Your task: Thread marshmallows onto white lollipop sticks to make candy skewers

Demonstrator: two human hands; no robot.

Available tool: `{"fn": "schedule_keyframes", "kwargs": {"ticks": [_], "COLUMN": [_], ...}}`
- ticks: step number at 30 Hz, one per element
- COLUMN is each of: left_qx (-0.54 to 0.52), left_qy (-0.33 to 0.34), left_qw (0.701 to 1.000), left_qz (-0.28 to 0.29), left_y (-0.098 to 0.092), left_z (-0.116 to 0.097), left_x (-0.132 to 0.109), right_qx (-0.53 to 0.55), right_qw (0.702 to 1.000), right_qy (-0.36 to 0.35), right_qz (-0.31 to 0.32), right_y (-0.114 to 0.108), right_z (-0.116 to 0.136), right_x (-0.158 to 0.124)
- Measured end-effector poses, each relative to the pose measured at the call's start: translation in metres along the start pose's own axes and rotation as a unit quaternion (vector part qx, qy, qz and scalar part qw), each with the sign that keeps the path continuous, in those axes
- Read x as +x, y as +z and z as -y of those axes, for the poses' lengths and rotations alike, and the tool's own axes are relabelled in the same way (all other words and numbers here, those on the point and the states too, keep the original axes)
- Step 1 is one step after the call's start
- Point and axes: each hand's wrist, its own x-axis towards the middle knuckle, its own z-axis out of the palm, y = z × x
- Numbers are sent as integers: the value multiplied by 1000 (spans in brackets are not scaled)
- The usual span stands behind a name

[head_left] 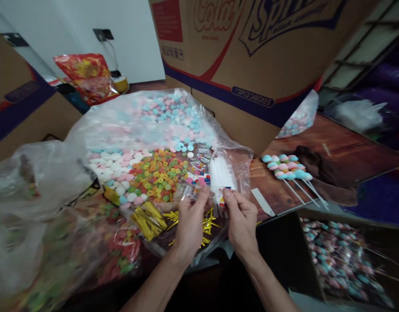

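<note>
My left hand (192, 219) pinches a small clear printed plastic wrapper (187, 191) in front of my body. My right hand (242, 214) is closed on a small white card with coloured dots (218, 196), close beside the left fingers. Behind the fingers stands a bundle of white sticks (221, 171). Gummy rings (162, 171) in orange, yellow and green lie in a heap left of them, next to pastel marshmallows (113, 164). Gold twist ties (149, 221) lie near my left wrist. More printed wrappers (201, 158) lie beyond my hands.
Marshmallow skewers (287, 167) rest on the table to the right, by a dark cloth (329, 182). A box of wrapped candy skewers (345, 255) stands lower right. Large cartons (218, 95) rise behind. Plastic bags of gummies (66, 247) cover the left side.
</note>
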Motion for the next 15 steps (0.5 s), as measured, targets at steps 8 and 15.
{"fn": "schedule_keyframes", "kwargs": {"ticks": [8, 15], "left_qx": [-1, 3], "left_qy": [49, 39], "left_qw": [998, 998], "left_qz": [-35, -39], "left_y": [-5, 1], "left_z": [-7, -8], "left_x": [8, 2], "right_qx": [-33, -88], "right_qw": [999, 995], "right_qy": [-7, -42], "right_qz": [30, -3], "right_y": [-3, -11], "right_z": [10, 12], "right_x": [5, 12]}}
